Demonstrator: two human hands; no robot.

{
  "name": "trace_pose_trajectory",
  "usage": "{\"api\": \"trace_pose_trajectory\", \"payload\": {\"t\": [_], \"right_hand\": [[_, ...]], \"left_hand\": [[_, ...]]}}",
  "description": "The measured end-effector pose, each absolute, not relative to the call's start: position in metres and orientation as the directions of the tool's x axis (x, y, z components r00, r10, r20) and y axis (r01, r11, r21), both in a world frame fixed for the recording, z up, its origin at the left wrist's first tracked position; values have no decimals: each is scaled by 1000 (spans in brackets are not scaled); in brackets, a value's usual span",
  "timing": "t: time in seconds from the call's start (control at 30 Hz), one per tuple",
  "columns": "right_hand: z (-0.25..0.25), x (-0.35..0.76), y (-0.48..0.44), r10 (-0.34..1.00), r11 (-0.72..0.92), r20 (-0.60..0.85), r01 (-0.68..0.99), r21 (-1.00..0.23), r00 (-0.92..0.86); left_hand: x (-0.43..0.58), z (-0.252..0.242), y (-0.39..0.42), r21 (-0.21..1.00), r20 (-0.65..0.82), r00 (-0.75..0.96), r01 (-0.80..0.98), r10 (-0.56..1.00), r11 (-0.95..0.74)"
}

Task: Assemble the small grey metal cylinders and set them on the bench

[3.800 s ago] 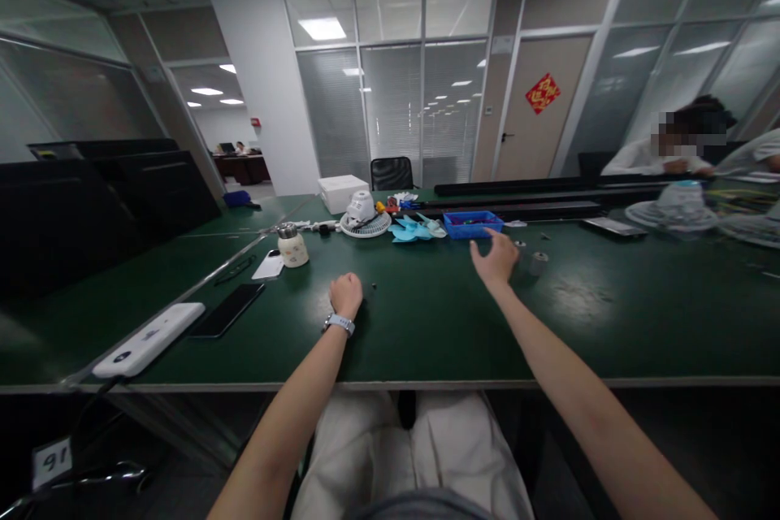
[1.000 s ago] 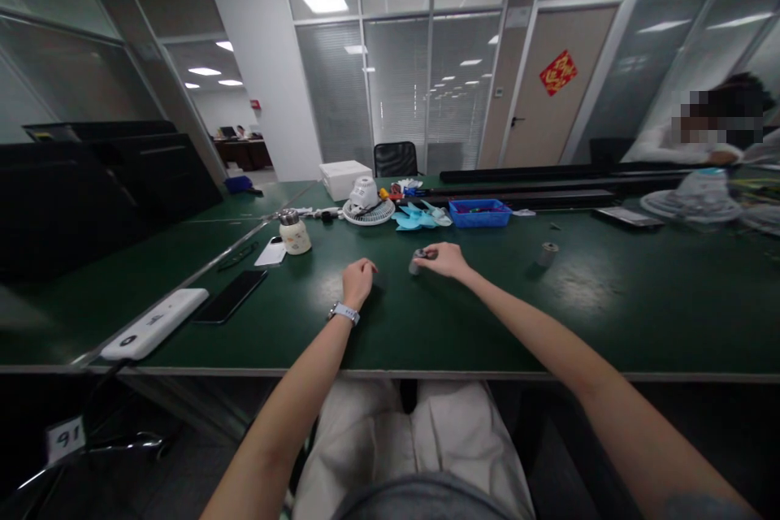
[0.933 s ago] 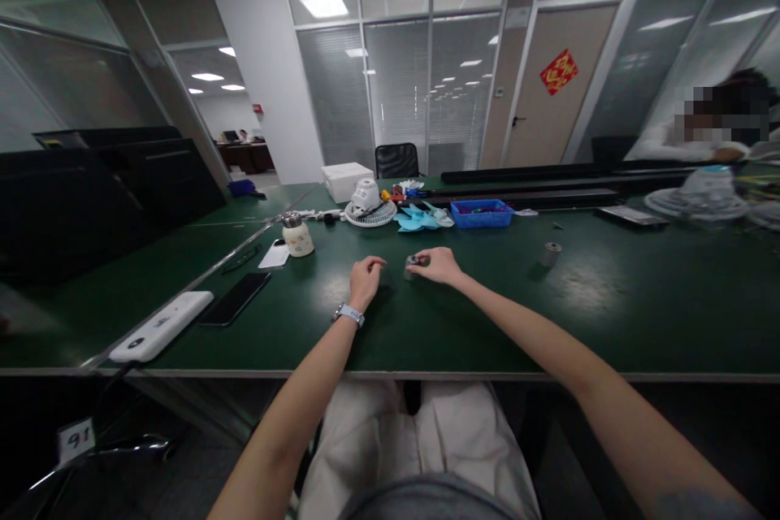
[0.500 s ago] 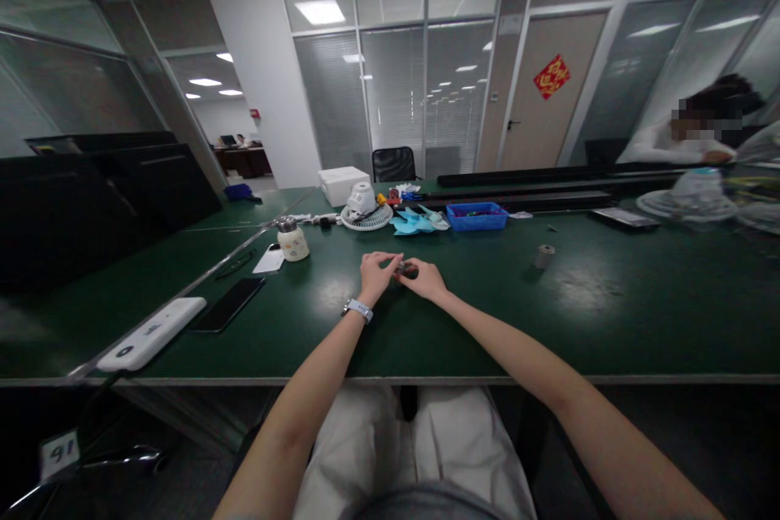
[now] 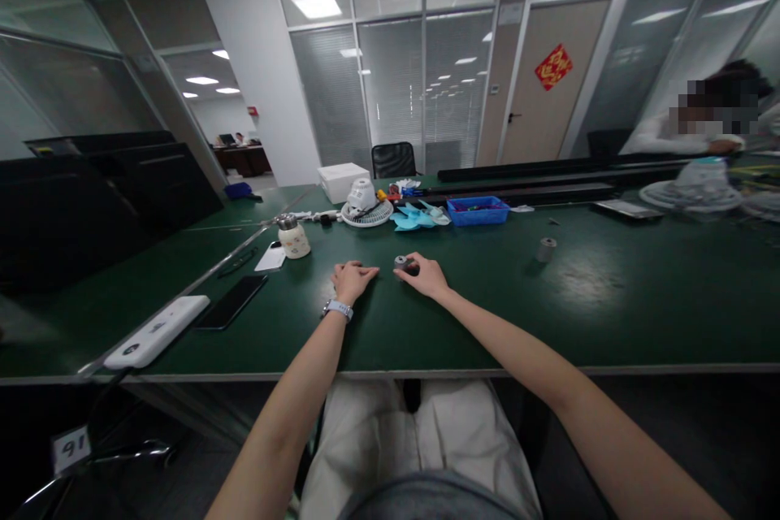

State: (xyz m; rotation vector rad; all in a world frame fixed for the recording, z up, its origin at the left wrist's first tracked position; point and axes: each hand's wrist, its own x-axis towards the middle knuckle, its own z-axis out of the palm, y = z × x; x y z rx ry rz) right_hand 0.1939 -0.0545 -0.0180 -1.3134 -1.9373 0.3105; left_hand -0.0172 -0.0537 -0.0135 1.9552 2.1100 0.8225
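My right hand [image 5: 427, 275] has its thumb and fingers closed around a small grey metal cylinder [image 5: 400, 262], which stands upright with a round hole in its top. To the left of it, apart from the cylinder, is my left hand [image 5: 353, 280]. Its thumb side points right, its fingers are loosely bent and no object shows in it. A watch with a light band [image 5: 337, 309] is on the left wrist. Farther right on the green table, a similar grey metal cylinder [image 5: 547, 249] stands alone.
Behind my hands lie a white fan head with grille [image 5: 366, 214], light-blue fan blades [image 5: 415, 216] and a blue tray [image 5: 478, 213]. On the left are a cream bottle [image 5: 295, 240], a black phone [image 5: 232, 302] and a white device [image 5: 158, 331]. A person [image 5: 676, 134] sits far right.
My left hand has come off the metal cylinder and moved left and slightly down. My right hand stays at the cylinder, which now shows its top.
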Motion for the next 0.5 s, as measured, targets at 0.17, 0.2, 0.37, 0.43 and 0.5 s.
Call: {"api": "trace_pose_trajectory", "payload": {"t": [0.17,0.2,0.37,0.43,0.5], "right_hand": [[-18,190,-53,816,532,511,698,-479,-271],[-17,189,-53,812,538,512,701,-469,-281],[-10,200,-55,823,499,509,749,-436,-253],[-7,223,-58,829,478,516,750,-457,-215],[-6,258,-63,839,442,524,747,-497,-147]], "left_hand": [[-16,-17,-51,518,308,-207,855,929,18],[-17,-17,-50,535,321,-234,844,918,29],[-20,-19,-47,573,350,-263,820,899,16],[-22,-19,-46,564,350,-251,826,903,11],[-22,-19,-45,545,339,-249,838,907,26]]}}
